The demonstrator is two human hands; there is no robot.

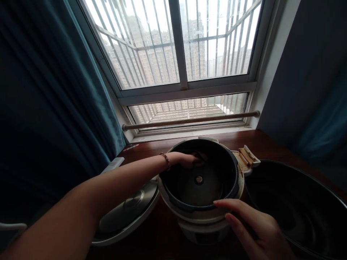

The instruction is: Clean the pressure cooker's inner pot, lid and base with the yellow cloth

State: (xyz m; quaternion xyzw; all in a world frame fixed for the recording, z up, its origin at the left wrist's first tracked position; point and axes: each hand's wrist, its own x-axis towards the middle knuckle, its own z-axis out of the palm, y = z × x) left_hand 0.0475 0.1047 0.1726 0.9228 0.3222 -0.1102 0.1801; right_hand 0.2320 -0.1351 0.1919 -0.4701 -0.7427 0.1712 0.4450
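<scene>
The white electric pressure cooker (240, 187) stands open in front of me, its dark inside showing a small round metal piece (199, 180) at the bottom centre. My left hand (189, 159), with a beaded bracelet at the wrist, reaches into it against the far inner wall. Its fingers are bent round a dim brownish thing, maybe a cloth, too dark to name. At the near right rim, my right hand (252, 224) has its index fingertip touching the edge and its thumb by the outer side, finger and thumb apart.
To the left lies a round lid (132, 202) with a metal inner face, partly under my forearm. A large dark pot (295, 206) stands at the right. The brown wooden surface (230, 137) meets a barred window (187, 47) behind a rail (189, 121); a blue curtain (89, 90) hangs left.
</scene>
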